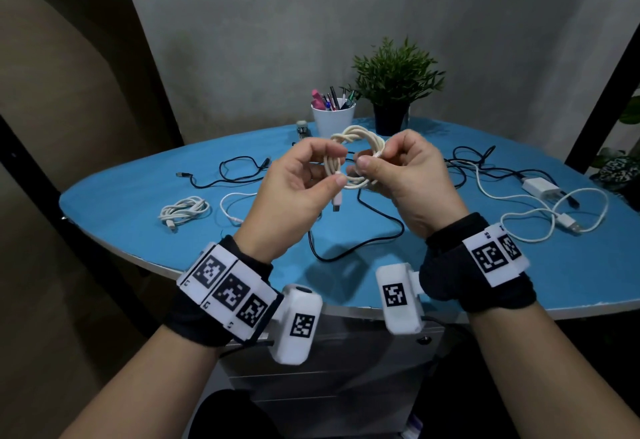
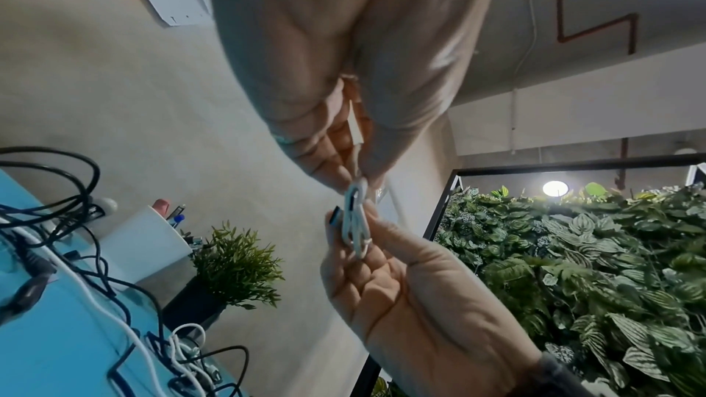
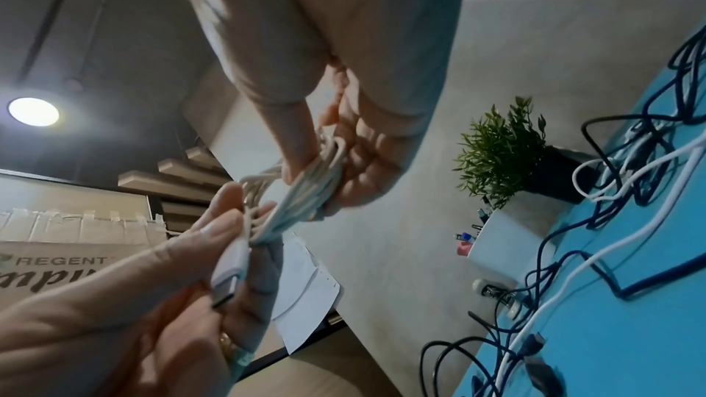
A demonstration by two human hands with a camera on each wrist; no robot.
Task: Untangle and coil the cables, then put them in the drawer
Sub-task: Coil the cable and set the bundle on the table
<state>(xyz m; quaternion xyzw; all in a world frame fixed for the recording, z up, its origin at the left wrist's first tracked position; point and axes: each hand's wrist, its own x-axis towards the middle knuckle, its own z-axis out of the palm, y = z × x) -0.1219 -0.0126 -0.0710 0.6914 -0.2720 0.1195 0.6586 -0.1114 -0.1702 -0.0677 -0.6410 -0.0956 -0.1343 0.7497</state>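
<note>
Both hands hold a cream coiled cable [image 1: 360,142] up above the blue table [image 1: 114,203]. My left hand [image 1: 337,168] pinches the coil's left side, and the cable's USB plug [image 1: 337,200] hangs below its thumb. In the right wrist view the left hand [image 3: 225,240] has that plug [image 3: 228,273] between thumb and fingers. My right hand [image 1: 367,161] grips the coil's right side, its fingers curled round the strands [image 3: 325,174]. In the left wrist view the coil [image 2: 357,222] is edge-on between the left hand [image 2: 355,174] and the right hand [image 2: 367,240].
A coiled white cable [image 1: 183,212] lies at the table's left. Loose black cables [image 1: 239,172] and white cables [image 1: 554,220] with a charger block [image 1: 540,187] sprawl across it. A pen cup [image 1: 333,120] and potted plant [image 1: 394,92] stand at the back. A grey drawer unit [image 1: 329,379] sits under the table.
</note>
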